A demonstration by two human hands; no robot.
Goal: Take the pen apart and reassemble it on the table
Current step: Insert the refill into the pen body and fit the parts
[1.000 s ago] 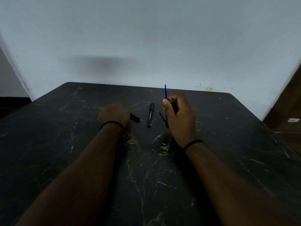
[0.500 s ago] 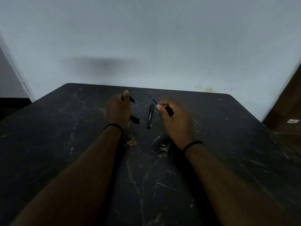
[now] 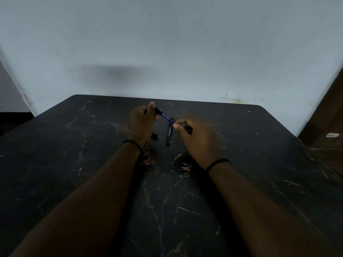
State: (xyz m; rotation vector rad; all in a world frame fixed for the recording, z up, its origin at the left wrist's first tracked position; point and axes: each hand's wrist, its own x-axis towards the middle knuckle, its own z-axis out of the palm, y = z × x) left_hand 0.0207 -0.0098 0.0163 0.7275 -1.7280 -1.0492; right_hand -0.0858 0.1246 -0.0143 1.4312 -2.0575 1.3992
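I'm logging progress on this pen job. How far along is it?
Done: the pen is apart; a barrel and a small black piece lie on the table. In hand: the right hand feeds the blue refill into a black part held by the left hand. Left: joining the barrel and small piece.

Blue refill (image 3: 168, 118) ran diagonally, far end entering a black pen section (image 3: 158, 110). Black barrel (image 3: 169, 131) with white print lay flat on table, lengthwise away. Small black piece (image 3: 154, 136) lay just left of it.
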